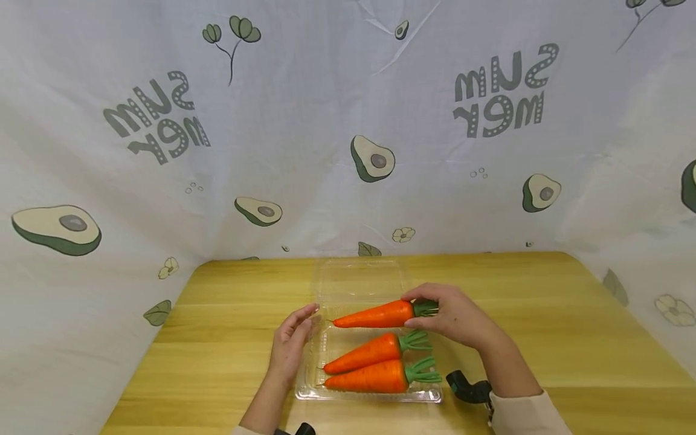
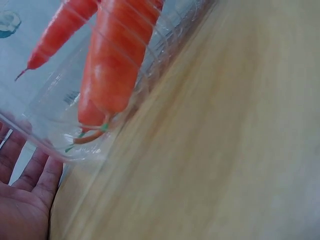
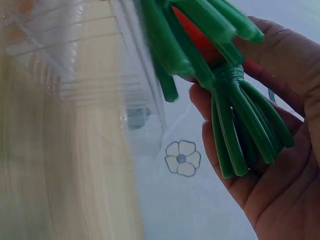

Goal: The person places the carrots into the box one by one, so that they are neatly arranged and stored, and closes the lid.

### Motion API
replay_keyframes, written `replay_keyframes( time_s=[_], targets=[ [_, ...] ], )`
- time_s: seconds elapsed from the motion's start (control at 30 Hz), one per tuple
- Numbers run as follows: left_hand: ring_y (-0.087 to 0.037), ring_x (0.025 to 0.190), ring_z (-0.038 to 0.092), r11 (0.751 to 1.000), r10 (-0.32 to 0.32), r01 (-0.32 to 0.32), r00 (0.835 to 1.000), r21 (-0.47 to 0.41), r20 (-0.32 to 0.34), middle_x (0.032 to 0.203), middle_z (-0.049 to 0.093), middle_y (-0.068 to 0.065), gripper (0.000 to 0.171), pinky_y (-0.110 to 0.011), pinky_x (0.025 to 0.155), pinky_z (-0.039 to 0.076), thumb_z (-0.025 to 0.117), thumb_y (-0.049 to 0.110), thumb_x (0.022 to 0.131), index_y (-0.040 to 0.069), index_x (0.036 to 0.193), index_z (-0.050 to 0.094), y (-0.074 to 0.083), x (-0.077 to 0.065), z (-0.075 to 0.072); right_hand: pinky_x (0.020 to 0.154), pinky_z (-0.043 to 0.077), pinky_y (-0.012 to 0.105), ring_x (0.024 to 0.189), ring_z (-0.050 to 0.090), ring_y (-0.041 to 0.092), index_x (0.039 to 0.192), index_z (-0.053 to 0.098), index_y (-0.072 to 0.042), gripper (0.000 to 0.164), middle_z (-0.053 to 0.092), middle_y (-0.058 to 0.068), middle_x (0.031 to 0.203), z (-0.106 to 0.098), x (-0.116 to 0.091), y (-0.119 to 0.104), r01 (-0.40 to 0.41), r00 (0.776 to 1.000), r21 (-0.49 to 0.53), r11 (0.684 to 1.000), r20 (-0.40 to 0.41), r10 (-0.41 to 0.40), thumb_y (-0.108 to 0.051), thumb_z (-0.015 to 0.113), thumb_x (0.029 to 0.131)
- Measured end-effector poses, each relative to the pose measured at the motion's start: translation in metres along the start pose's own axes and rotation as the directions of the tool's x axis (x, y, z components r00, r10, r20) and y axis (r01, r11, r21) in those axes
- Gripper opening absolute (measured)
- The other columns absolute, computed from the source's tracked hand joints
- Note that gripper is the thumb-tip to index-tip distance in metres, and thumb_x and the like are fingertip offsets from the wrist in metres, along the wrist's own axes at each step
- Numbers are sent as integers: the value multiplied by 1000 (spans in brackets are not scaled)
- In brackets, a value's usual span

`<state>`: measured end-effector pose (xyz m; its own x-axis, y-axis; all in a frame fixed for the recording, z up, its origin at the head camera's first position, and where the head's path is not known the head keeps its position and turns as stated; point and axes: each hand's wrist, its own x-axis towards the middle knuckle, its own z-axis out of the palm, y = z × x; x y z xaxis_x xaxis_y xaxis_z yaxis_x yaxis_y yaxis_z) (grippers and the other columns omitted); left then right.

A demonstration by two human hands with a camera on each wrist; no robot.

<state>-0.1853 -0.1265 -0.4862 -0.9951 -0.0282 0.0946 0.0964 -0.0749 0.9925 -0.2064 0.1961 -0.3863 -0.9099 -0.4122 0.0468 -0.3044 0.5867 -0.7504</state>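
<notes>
We have the right hand (image 1: 448, 314) clamped on a carrot (image 1: 375, 315) at its thick end, pinching it from both sides, with the green leaves (image 1: 426, 309) running back toward the palm and the thin tip pointing out to the left of the grip. The carrot is over the back part of a clear plastic box (image 1: 370, 397), and we cannot tell whether it touches the base. This pinch should serve us well, as the thick end gives a firm hold, but we ought to guide the tip too, since it would swing more than the part we hold. Nearer our body than the grip, and a little left, two more carrots (image 1: 370, 377) lie side by side in the box, so we would do well not to brush them. Left of the grip, past the tip, our left hand (image 1: 290, 344) is at the box's edge, its fingers loose and gripping nothing; a light touch there would steady the thin plastic without bending it. Beyond the grip, the lid (image 1: 361, 281) is open, and we should avoid knocking it. Farther out come the wooden table (image 1: 206, 338) and the patterned cloth (image 1: 304, 121)
</notes>
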Motion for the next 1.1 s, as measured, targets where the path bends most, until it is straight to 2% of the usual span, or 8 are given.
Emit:
replay_keyframes(
  time_s=[0.17,0.4,0.53,0.63,0.8,0.9,1.1],
  targets=[
    [-32,130,62,1000,2,-2,1000,18,4,147,56,-24,37,-28,106,54,46,10,106,-5,139,57,1,-2,1,75,58,23,92,63,16,123,71,-16,43,70,5,118,5,6,3,16,999,-18,1000,51,-16,-30,84,84],
    [-16,124,66,1000,-3,3,1000,15,-6,146,57,-23,37,-20,103,52,47,10,106,-3,138,58,0,0,0,79,56,24,93,62,16,121,72,-16,42,70,2,115,15,15,4,15,997,-31,999,77,-13,-30,85,84],
    [-16,124,66,1000,-2,2,1000,3,1,146,57,-23,37,-23,104,53,47,10,106,-4,139,57,-1,1,0,82,57,27,99,63,17,121,72,-16,38,71,0,115,20,17,5,13,994,-2,1000,109,-12,-27,82,87],
    [-14,123,67,1000,-1,1,1000,2,3,146,57,-24,37,-24,103,54,47,9,106,-4,139,57,-1,1,0,88,58,33,105,64,19,122,72,-16,33,71,-1,116,21,17,6,5,993,14,1000,118,-7,-24,78,90],
    [-6,118,68,1000,2,-2,1000,2,-1,145,57,-25,36,-23,101,55,47,8,106,-5,138,58,-1,1,0,93,57,44,112,63,24,123,72,-15,32,71,2,123,19,16,8,-22,997,-12,1000,76,23,-24,75,93],
    [-10,120,68,1000,6,-6,1000,2,-1,144,57,-25,36,-25,102,55,46,7,106,-5,137,58,-1,1,0,92,56,41,112,63,25,125,71,-14,37,72,3,123,13,13,10,-38,998,-32,999,52,39,-29,77,92],
    [-20,124,67,1000,7,-7,1000,-1,0,145,57,-25,36,-29,104,55,46,7,106,-6,138,57,0,1,-1,88,55,30,105,63,21,127,69,-9,42,71,9,121,1,8,15,-44,995,17,999,90,42,-30,77,92]
  ],
)
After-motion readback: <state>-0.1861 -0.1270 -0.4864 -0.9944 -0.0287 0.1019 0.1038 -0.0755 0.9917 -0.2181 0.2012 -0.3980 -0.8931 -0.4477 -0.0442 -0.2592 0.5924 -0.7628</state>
